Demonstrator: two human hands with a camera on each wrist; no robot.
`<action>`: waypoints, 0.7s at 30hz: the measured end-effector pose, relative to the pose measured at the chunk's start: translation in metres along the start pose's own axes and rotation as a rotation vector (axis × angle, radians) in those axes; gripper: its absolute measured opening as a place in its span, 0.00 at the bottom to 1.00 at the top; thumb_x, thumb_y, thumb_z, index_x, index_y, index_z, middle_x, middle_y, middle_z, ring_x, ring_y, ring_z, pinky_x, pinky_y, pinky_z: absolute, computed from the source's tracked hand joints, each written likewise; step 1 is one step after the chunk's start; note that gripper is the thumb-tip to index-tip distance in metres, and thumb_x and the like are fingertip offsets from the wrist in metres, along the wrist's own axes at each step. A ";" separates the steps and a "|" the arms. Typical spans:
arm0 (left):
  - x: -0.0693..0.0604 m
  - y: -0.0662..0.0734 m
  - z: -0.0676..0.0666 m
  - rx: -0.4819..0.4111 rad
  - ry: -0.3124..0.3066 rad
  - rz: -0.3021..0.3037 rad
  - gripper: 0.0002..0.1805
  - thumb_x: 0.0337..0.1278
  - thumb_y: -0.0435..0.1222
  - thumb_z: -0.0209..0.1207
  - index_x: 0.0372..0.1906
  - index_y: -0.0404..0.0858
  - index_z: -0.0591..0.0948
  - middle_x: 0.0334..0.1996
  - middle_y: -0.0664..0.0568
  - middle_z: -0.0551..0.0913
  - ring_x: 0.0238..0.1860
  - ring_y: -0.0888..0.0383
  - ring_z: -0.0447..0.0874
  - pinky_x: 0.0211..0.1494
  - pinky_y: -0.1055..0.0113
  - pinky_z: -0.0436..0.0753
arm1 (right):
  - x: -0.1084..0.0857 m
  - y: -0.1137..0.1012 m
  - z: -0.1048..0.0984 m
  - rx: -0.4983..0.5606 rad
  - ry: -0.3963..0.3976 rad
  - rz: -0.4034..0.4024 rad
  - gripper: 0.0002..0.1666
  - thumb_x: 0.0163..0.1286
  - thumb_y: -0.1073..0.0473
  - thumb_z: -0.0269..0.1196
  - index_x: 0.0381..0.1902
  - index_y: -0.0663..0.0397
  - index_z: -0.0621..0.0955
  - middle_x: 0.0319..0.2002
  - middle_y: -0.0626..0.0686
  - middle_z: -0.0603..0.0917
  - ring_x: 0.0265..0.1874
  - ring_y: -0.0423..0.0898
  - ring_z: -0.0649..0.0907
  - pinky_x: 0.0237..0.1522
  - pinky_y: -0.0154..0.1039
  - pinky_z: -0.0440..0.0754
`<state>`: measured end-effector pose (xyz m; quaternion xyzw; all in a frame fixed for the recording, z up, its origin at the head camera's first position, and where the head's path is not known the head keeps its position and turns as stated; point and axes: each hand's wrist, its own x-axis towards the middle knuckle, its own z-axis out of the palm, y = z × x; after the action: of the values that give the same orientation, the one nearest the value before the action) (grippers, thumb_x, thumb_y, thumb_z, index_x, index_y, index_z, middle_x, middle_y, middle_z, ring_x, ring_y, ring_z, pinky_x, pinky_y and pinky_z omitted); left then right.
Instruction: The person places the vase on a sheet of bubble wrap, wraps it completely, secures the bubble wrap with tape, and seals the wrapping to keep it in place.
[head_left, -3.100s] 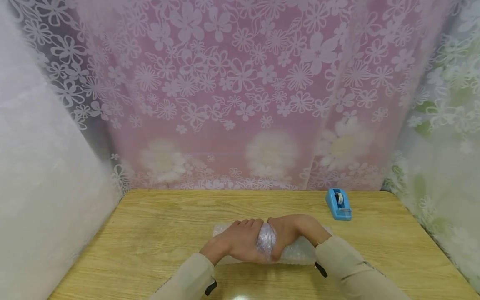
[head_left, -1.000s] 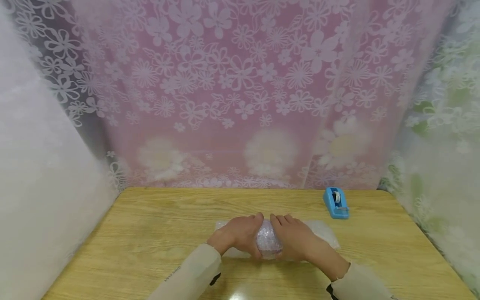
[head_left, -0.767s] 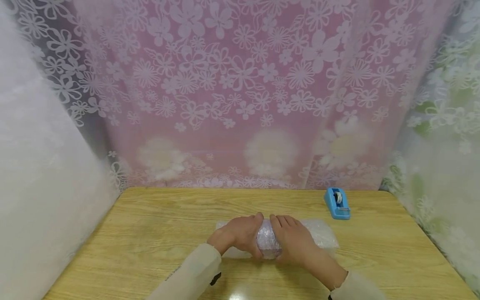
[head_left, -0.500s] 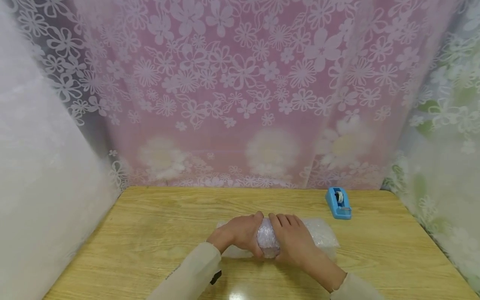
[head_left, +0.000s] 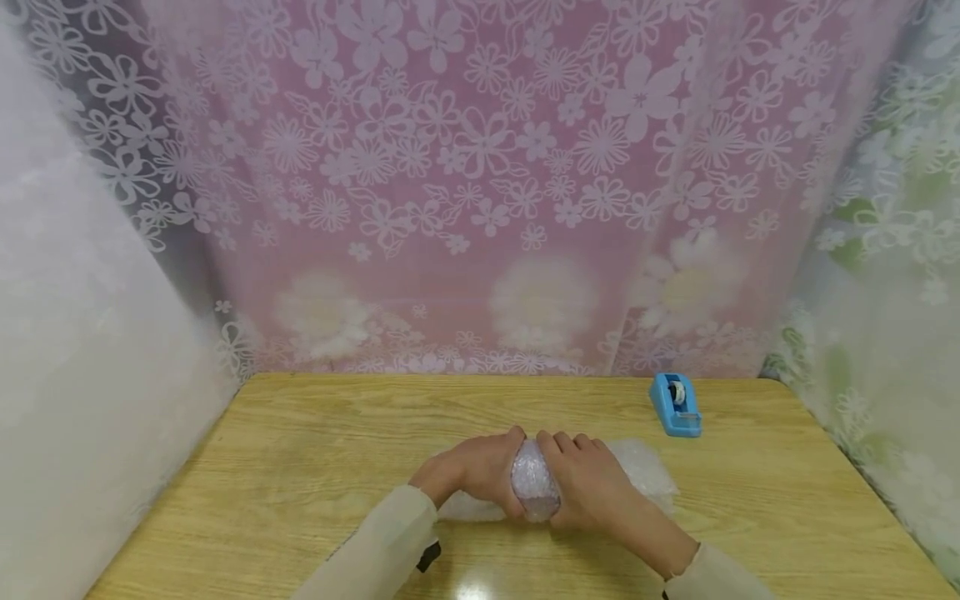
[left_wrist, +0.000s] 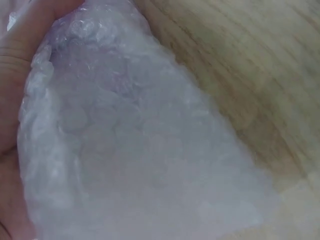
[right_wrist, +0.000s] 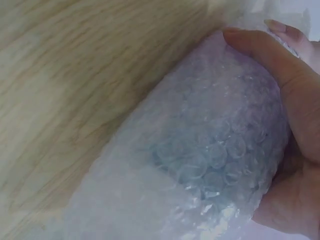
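Observation:
A bundle rolled in clear bubble wrap (head_left: 535, 482) lies across the table near its front, with a purplish tint at its middle. My left hand (head_left: 482, 473) grips it left of the middle, and my right hand (head_left: 588, 485) holds it just to the right, fingers over the top. Loose, flattened ends of wrap stick out past both hands. In the left wrist view the bubble wrap (left_wrist: 135, 145) forms an open-ended sleeve beside the thumb. The right wrist view has the thumb pressing on the bubble wrap (right_wrist: 200, 135). Whatever is wrapped inside cannot be made out.
A blue tape dispenser (head_left: 677, 406) with a roll of tape stands at the back right of the wooden table (head_left: 322, 450). Behind the table hangs a pink flowered curtain (head_left: 480, 208), with pale sheets at both sides.
Since about three seconds ago my right hand has shifted its grip, its forearm now coming in lower and fingers over the roll. Over the last second both hands have barely moved.

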<state>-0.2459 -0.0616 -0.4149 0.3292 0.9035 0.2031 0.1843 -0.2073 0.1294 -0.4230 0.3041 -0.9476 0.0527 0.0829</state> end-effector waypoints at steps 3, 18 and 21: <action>-0.002 -0.001 0.001 -0.050 -0.015 0.014 0.41 0.28 0.47 0.78 0.50 0.43 0.66 0.35 0.60 0.73 0.33 0.66 0.74 0.36 0.72 0.76 | 0.001 0.001 -0.003 0.017 -0.044 -0.014 0.55 0.32 0.43 0.77 0.57 0.61 0.69 0.43 0.57 0.78 0.37 0.56 0.78 0.42 0.54 0.76; -0.005 0.002 -0.001 -0.093 -0.090 0.025 0.48 0.31 0.49 0.77 0.60 0.40 0.65 0.45 0.57 0.74 0.42 0.64 0.74 0.45 0.68 0.76 | -0.002 0.000 -0.012 0.079 -0.154 -0.050 0.50 0.34 0.37 0.76 0.51 0.57 0.70 0.37 0.49 0.75 0.30 0.48 0.77 0.34 0.47 0.78; -0.006 0.005 -0.002 0.085 -0.039 0.008 0.58 0.29 0.58 0.75 0.69 0.41 0.59 0.56 0.54 0.70 0.53 0.59 0.71 0.56 0.59 0.72 | -0.001 -0.002 -0.015 0.077 -0.167 -0.038 0.52 0.34 0.37 0.76 0.53 0.58 0.71 0.38 0.51 0.76 0.32 0.50 0.78 0.35 0.49 0.78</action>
<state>-0.2403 -0.0629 -0.4098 0.3443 0.9062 0.1589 0.1869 -0.2035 0.1309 -0.4087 0.3285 -0.9424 0.0620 -0.0073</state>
